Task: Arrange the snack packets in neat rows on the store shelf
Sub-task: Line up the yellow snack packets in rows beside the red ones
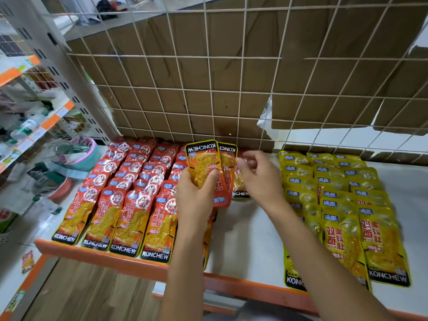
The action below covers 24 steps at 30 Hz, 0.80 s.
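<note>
From the head camera, the left hand (pixel 196 193) is closing around a fan of glossy red-orange packets (pixel 206 167), held upside down over the white shelf (pixel 243 235); its wrist is hiding part of the fifth red row. At three o'clock of the fan, the right hand (pixel 259 179) is curling half open, its blurred fingertips (pixel 249 158) touching another packet (pixel 239 184) lying mostly hidden behind it. Red rows (pixel 129 195) are lying at nine o'clock, yellow rows (pixel 342 205) at three, their nearest packets partly covered by the right forearm. Torn cardboard is showing behind the wire grid (pixel 208 89).
</note>
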Available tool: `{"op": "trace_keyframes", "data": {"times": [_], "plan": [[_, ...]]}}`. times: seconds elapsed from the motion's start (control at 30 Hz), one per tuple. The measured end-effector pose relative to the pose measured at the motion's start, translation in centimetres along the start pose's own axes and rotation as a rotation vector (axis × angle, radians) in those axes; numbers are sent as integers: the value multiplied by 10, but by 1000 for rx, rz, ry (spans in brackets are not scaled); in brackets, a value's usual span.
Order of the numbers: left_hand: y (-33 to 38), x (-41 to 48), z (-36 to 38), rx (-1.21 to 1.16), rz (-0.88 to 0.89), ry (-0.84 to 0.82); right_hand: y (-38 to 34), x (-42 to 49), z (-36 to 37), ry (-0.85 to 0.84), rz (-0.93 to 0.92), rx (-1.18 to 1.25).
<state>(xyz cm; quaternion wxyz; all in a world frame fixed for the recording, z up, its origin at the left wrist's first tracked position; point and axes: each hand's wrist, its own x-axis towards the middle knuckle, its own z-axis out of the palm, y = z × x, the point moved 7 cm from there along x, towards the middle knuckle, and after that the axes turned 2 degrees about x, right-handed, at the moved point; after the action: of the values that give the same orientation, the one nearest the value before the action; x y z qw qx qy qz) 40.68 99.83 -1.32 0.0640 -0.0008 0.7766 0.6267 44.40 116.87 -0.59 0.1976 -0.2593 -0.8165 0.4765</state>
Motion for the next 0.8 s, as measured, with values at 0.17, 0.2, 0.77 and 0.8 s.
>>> {"op": "trace_keyframes", "data": {"times": [0.17,0.2,0.77,0.8], "plan": [[2,-1,12,-163,-25,-46,-4,-22,13,-301,143,484],[2,-3,14,-204,-34,-61,-3,-23,12,-306,138,476],[67,-25,16,480,605,-109,-40,-23,-32,-282,-480,-318],[67,-26,15,419,590,-112,-39,-23,-36,-266,-455,-267]]}}
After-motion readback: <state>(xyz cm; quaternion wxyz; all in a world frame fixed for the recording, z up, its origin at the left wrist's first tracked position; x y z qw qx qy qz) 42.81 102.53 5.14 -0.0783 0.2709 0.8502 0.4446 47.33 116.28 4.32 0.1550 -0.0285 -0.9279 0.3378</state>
